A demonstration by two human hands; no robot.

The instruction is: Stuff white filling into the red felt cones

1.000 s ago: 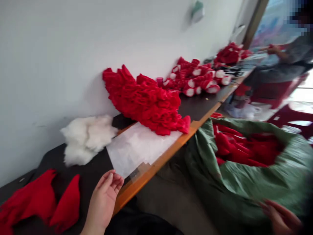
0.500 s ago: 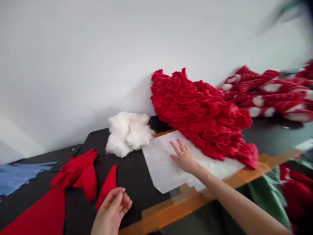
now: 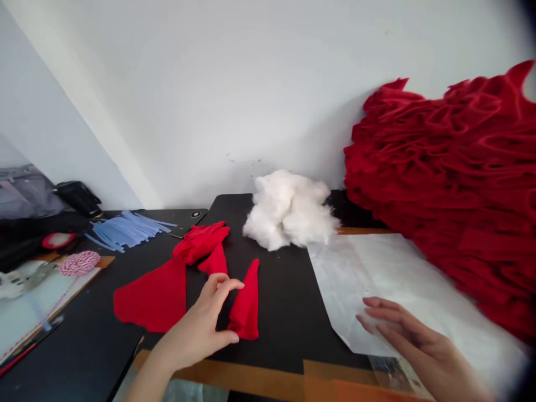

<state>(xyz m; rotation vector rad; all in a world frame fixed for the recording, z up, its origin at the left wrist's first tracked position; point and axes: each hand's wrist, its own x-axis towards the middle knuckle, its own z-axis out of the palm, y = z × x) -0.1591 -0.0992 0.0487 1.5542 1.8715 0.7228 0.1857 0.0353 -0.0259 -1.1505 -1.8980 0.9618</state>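
Observation:
My left hand [image 3: 209, 318] is at the left edge of a small red fabric cone [image 3: 248, 304] lying on the black table. Thumb and fingers are spread apart in a C shape, not closed on the cone; whether they touch it I cannot tell. Over a white sheet [image 3: 355, 279] hovers my right hand [image 3: 414, 340], fingers loosely stretched and holding nothing. Just beyond my left hand lie several crumpled red fabric pieces [image 3: 205, 243] and a larger flat red piece [image 3: 154, 293]. A fluffy heap of white stuffing [image 3: 288, 212] sits behind, near the wall.
A tall pile of red fabric pieces [image 3: 452, 178] leans against the wall at right. Toward the left are blue strips [image 3: 129, 228], a roll of red-and-white twine [image 3: 79, 262] and a black object [image 3: 77, 196]. Brown tape [image 3: 251, 377] lines the table's front edge.
My view has swung left. My left hand has opened and reached beside the small red cone. My right hand has come back lower, nearer the front of the white sheet.

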